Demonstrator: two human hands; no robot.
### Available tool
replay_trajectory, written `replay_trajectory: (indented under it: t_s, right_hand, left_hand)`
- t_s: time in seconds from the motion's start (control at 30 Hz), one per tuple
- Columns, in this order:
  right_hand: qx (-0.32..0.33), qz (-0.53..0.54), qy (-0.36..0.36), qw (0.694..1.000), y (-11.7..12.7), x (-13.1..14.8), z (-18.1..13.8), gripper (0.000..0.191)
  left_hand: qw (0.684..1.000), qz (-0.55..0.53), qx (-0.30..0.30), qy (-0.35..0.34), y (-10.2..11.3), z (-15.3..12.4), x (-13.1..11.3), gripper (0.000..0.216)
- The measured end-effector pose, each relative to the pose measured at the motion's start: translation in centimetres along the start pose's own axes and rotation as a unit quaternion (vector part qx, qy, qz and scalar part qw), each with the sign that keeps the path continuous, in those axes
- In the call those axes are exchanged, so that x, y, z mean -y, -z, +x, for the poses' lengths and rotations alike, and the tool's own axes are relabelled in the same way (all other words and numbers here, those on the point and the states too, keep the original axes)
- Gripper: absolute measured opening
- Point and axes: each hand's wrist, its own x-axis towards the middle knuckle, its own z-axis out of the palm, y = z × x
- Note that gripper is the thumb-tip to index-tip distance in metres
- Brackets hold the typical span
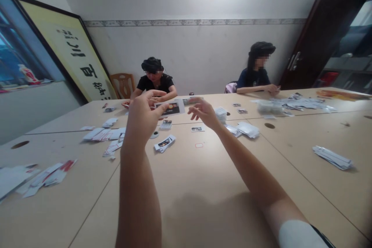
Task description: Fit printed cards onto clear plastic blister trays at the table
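My left hand (145, 114) pinches a white-bordered card (171, 108) with a dark printed picture, raised above the table. To the right of that card, my right hand (203, 110) is in the air with its fingers apart and nothing in them. Below the hands lie a small pile of printed cards (164, 143), a small stack of cards (166, 124) and a single printed card (198, 129). A small slip with a red outline (199, 145) rests closer to me. Beside my left wrist is a round white roll (154, 135), partly hidden.
White paper packets (100, 135) lie left, more paper pieces (52, 176) nearer left. White packets (247, 130) and a bundle of strips (333, 157) are right. A large paper heap (303, 102) is farther back. Two people (155, 81) sit across the table (203, 186).
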Motion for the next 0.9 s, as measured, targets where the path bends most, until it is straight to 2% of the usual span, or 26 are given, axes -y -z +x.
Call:
replay_trajectory:
  t_s: [0.07, 0.13, 0.27, 0.37, 0.63, 0.9]
  right_hand:
    - [0.031, -0.062, -0.055, 0.996, -0.1, -2.4, 0.1, 0.031]
    - [0.058, -0.121, -0.103, 0.985, -0.6, -5.0, -0.1, 0.024]
    - [0.101, -0.2, -0.149, 0.963, -1.5, -9.3, -0.9, 0.027]
    - [0.133, -0.228, -0.154, 0.952, -1.5, -11.1, -1.0, 0.029]
    - [0.18, -0.257, -0.149, 0.938, -2.4, -12.6, -1.4, 0.027]
    - [0.178, -0.253, -0.171, 0.935, -2.2, -12.0, -1.8, 0.027]
  left_hand:
    - [1.0, 0.005, -0.006, 0.01, 0.4, 0.0, 0.0, 0.034]
    - [0.999, -0.011, -0.008, 0.029, 0.8, -0.1, -0.2, 0.035]
    - [0.998, -0.046, 0.003, 0.046, 1.2, -0.5, -0.7, 0.038]
    - [0.998, -0.038, 0.013, 0.04, 1.0, -0.5, -0.7, 0.039]
    - [0.999, -0.048, 0.012, 0.009, 0.5, 0.0, -0.5, 0.032]
    - [0.998, -0.064, 0.023, 0.009, 0.4, 0.0, -0.1, 0.032]
